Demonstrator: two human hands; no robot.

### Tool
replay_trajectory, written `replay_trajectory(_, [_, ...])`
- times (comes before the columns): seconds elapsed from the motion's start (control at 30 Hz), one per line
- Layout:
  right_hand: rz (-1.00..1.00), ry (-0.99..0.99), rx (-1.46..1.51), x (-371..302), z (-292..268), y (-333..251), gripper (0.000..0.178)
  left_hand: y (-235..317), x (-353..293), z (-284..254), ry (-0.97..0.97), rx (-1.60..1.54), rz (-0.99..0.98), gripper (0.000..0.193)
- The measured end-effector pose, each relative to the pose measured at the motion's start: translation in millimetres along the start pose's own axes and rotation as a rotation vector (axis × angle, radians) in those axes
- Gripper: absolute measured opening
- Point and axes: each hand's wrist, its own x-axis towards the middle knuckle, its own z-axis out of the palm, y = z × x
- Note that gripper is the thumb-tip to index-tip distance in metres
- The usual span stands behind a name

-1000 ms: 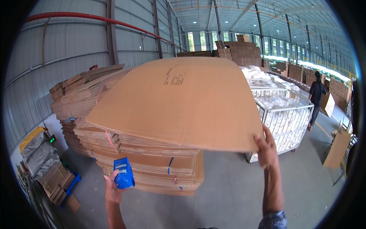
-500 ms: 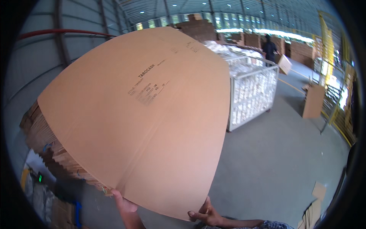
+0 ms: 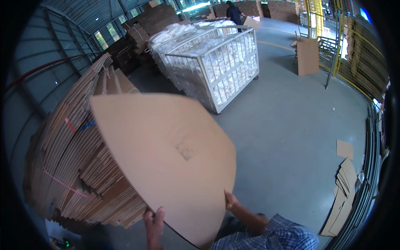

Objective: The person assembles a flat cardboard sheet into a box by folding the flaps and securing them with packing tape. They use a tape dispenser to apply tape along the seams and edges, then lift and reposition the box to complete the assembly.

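A large flat brown cardboard sheet (image 3: 166,129), with dark blurred print near its middle, is tilted up in front of me. My left hand (image 3: 154,221) is closed on its lower left edge, the thumb lying over the face. On the right edge my right hand (image 3: 231,201) grips the sheet, with most of its fingers hidden behind it. Just left of the sheet stands a tall stack of flat cardboard sheets (image 3: 83,154), tied in bundles with pink and blue straps.
A grey wheeled cage cart (image 3: 233,68) full of white plastic-wrapped goods stands ahead. Behind it a person (image 3: 234,12) is beside a box. Loose cardboard pieces (image 3: 339,212) lie at the right, near dark rails. Yellow mesh fencing (image 3: 360,54) rises at far right.
The cardboard sheet has swung lower and tipped away, uncovering the stack and more of the cart. My view has turned right and down. Both hands keep their hold.
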Motion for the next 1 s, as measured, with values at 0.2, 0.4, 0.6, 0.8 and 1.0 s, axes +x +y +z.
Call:
replay_trajectory(0.2, [0.128, 0.381, 0.266, 0, -93, -37, 0.041, 6, 9, 73, -0.015, 0.094, 0.096, 0.037])
replay_trajectory(0.4, [-0.038, 0.419, 0.204, -10, -106, -167, 0.038, 46, 6, 120, -0.158, -0.212, 0.123, 0.043])
replay_trajectory(0.6, [-0.424, 0.526, -0.136, -58, -84, -327, 0.026, -1, -5, 157, -0.413, -0.528, -0.147, 0.057])
replay_trajectory(0.8, [-0.754, 0.865, -0.714, -85, -81, -345, 0.024, -176, -2, 249, -0.687, -0.813, -0.569, 0.064])
replay_trajectory(1.0, [-0.403, 1.178, -1.087, -56, -145, -282, 0.051, -323, -9, 276, -0.7, 0.346, -0.467, 0.035])
